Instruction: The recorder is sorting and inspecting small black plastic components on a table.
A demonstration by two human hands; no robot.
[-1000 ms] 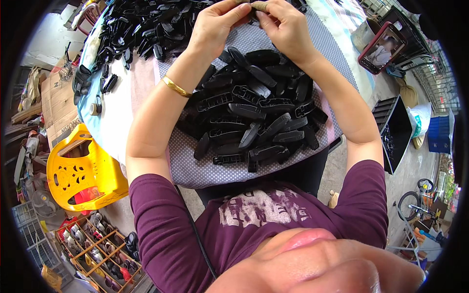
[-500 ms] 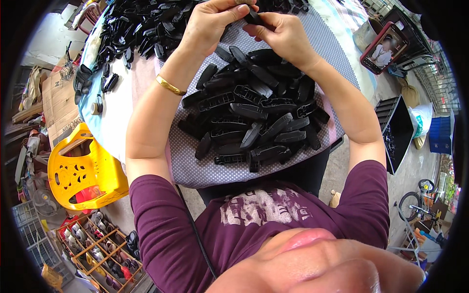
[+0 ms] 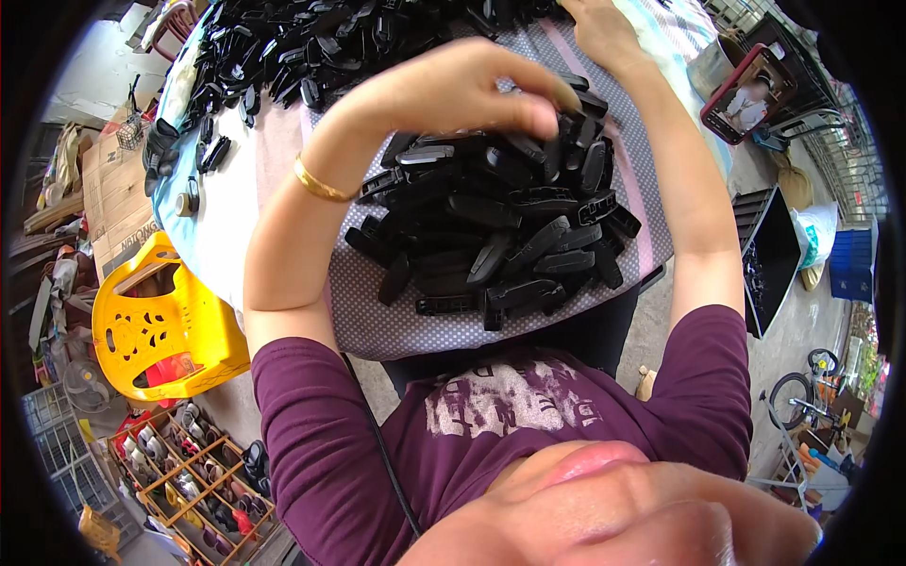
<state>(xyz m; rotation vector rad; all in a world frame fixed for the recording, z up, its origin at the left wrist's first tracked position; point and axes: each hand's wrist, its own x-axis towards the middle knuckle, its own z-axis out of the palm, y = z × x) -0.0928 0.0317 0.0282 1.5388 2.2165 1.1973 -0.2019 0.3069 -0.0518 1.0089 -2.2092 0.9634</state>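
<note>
Glossy, slender black plastic parts (image 3: 311,47) lie heaped beyond the left hand (image 3: 467,90), which wears a smooth gold bangle (image 3: 319,181). That hand curls loosely, fingertips by a nearer pile (image 3: 483,212) of rounded and hollow, ribbed pieces on dotted cloth (image 3: 377,330); whether it grips one, I can't tell. To its right, the right hand (image 3: 604,36) stretches away, fingertips at the view's edge, hold unclear. Half a second ago, the hands met around one piece; now they're apart.

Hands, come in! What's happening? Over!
Left hand over nearer pile of black parts, hiding some; grip unclear. Right hand at picture's top edge, partly unseen.
</note>
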